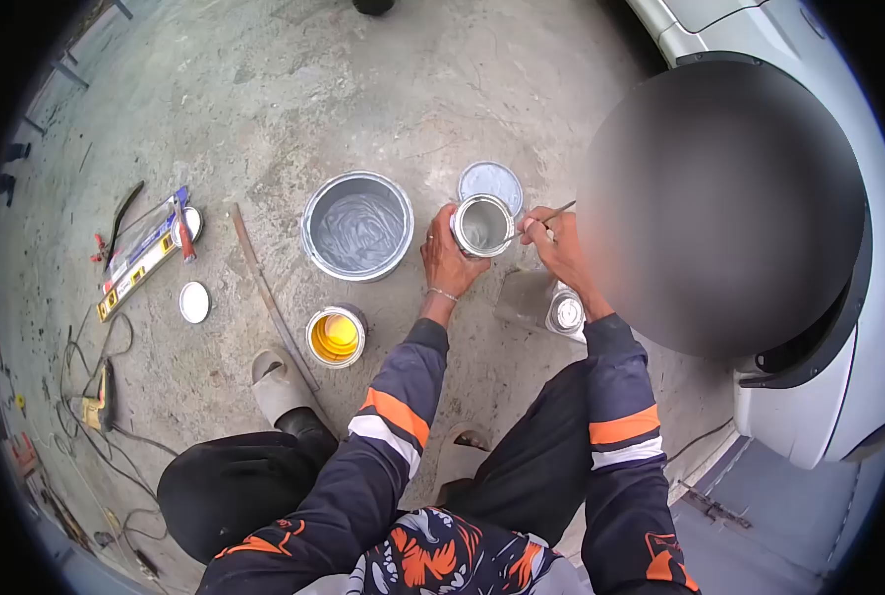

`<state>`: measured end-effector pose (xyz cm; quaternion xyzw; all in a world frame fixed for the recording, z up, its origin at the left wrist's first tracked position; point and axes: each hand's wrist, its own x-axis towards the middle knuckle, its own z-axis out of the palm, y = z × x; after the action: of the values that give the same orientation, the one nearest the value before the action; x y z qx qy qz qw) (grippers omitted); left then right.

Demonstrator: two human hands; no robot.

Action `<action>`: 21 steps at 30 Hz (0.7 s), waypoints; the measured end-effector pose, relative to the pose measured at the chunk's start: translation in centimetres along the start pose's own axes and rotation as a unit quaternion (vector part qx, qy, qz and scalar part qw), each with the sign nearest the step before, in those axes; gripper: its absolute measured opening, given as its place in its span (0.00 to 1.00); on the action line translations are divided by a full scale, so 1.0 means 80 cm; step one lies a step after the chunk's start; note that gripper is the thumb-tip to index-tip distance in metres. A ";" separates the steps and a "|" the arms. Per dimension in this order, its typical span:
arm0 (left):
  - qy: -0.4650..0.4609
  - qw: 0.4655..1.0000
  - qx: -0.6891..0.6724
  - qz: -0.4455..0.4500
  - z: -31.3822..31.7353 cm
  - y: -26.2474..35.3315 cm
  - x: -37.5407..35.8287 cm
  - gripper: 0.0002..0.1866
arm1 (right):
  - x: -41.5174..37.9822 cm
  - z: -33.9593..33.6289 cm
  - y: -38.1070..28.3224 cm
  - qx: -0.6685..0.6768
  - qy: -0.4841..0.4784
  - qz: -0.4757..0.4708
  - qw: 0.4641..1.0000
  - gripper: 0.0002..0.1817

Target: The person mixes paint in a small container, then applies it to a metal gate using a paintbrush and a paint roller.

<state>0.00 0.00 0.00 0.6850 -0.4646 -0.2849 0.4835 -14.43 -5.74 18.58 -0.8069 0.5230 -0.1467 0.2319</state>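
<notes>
Small round silver metal can [482, 208], grey-coated inside, clasped in L hand [446, 258]. R hand [557, 244] pinches thin dark stick [563, 209], lower end at can's mouth. Just beyond L grip: grey-smeared round lid [490, 179]; left of it, lg. round tub [360, 275] w/ grey paint [360, 226].

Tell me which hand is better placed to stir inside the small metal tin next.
Probably the right hand: it already grips the thin stick, which slants toward the mouth of the small metal tin, while the left hand is busy holding that tin.
</notes>
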 end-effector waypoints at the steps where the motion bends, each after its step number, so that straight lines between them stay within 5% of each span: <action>1: 0.001 1.000 0.000 0.002 0.000 0.001 -0.001 0.57 | -0.002 0.006 0.003 0.023 -0.003 -0.032 0.999 0.14; 5: -0.017 1.000 -0.004 -0.022 -0.003 -0.003 -0.028 0.58 | -0.019 0.003 -0.004 0.009 0.055 -0.025 0.998 0.14; 8: -0.013 1.000 0.004 -0.007 -0.001 -0.002 -0.016 0.58 | -0.015 0.005 0.005 0.073 -0.046 -0.014 0.996 0.14; 11: -0.015 1.000 -0.003 -0.008 -0.001 -0.004 -0.007 0.59 | -0.006 0.008 0.000 0.070 0.057 -0.069 0.994 0.14; 14: -0.019 1.000 0.009 -0.016 -0.003 -0.003 -0.006 0.59 | -0.005 -0.006 0.002 0.007 -0.033 0.006 0.999 0.15; 17: -0.015 1.000 0.002 -0.001 -0.001 -0.008 0.001 0.59 | -0.004 0.005 -0.007 0.096 -0.017 -0.018 0.995 0.16; 21: -0.014 1.000 0.013 -0.006 0.000 -0.004 0.002 0.59 | -0.003 -0.007 -0.002 0.023 -0.018 -0.007 1.000 0.15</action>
<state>0.19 -0.07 -0.25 0.6902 -0.4709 -0.2909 0.4661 -14.66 -5.56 19.11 -0.8077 0.5095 -0.1458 0.2585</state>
